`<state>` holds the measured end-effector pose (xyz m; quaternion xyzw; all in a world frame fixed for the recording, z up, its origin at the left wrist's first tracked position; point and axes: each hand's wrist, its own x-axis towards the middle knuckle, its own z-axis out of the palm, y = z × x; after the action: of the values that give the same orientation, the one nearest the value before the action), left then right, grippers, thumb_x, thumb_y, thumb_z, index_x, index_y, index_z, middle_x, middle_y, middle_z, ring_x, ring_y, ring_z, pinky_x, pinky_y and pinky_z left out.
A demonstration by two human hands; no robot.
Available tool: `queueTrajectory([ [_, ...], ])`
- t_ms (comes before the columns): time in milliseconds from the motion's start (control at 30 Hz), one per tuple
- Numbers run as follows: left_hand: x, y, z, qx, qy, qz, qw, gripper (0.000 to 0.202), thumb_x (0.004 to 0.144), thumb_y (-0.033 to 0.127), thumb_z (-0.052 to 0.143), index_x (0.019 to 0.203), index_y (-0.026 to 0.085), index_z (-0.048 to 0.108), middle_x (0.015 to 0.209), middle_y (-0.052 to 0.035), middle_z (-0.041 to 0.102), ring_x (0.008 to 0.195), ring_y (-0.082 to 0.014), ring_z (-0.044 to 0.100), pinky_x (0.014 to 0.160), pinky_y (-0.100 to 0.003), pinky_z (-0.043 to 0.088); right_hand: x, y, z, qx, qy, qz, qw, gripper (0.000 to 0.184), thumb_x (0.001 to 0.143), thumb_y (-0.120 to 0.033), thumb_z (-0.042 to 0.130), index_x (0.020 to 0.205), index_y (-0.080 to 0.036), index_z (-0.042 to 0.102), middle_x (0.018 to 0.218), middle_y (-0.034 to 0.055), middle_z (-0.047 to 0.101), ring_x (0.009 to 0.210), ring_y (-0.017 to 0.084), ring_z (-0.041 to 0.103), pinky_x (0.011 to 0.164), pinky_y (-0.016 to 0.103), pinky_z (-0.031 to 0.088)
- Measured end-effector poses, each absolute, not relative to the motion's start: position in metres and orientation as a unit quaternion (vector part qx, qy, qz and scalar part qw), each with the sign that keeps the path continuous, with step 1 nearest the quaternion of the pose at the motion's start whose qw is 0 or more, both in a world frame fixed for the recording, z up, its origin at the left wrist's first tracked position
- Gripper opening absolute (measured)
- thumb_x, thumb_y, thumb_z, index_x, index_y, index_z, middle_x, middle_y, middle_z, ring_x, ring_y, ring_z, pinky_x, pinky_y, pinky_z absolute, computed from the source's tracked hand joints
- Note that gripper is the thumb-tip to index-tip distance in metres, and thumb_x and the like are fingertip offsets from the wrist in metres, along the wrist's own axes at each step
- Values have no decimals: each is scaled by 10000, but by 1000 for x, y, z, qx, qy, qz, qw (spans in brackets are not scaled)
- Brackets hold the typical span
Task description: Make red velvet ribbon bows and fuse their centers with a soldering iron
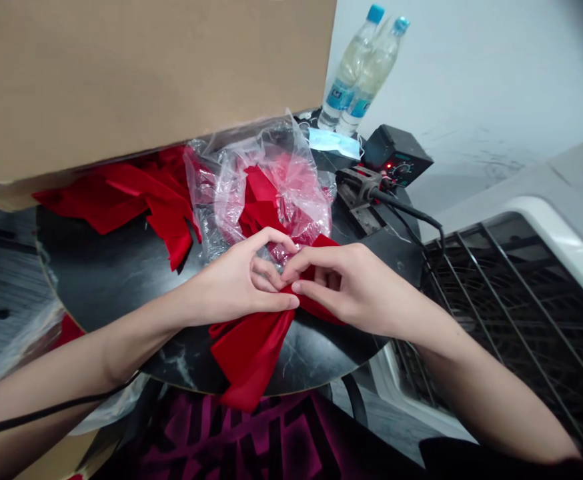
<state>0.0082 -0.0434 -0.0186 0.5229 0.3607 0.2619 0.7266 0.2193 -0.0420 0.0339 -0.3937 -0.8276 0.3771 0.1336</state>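
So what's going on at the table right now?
Both hands are on a red fabric piece at the near edge of the round black table. The left hand and right hand meet at its middle, fingers pinching the cloth; its loose end hangs over the edge. Just behind lies a clear plastic bag holding more red pieces, and a red pile sits left, under a cardboard box.
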Motion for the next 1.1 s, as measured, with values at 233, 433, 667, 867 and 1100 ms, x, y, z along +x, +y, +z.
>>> queueTrajectory([
  [233,3,-37,-20,477,370,324,728,583,719,183,901,1173,254,543,759,61,679,666,-110,738,639,-156,529,232,-58,55,-415,-856,202,234,121,948,-146,678,1052,-200,710,1020,12,719,799,124,642,734,258,498],
  [433,4,-39,-17,472,372,363,712,548,714,172,897,1150,240,573,752,52,684,591,-90,692,599,-162,515,235,-79,36,-402,-896,23,187,87,979,-236,684,1054,-193,672,990,65,706,879,221,634,815,388,493],
  [667,3,-37,-17,469,372,354,718,542,711,164,898,1139,246,575,729,55,685,603,-106,702,607,-177,530,225,-86,20,-433,-882,-36,184,68,1008,-151,595,1052,-175,642,966,71,685,832,221,558,742,397,440],
  [867,2,-36,-11,377,340,313,803,451,773,199,845,1127,272,576,690,51,707,726,-200,775,682,-279,601,244,-71,16,-316,-915,-127,216,184,971,-135,655,1149,-180,639,1049,88,734,887,242,605,744,415,444],
  [1100,14,-36,-4,443,416,471,639,472,716,152,889,1081,219,598,684,62,716,637,-110,713,628,-170,544,224,-76,22,-452,-831,5,324,171,940,-279,737,1093,-232,674,895,24,745,769,172,696,747,313,566],
])
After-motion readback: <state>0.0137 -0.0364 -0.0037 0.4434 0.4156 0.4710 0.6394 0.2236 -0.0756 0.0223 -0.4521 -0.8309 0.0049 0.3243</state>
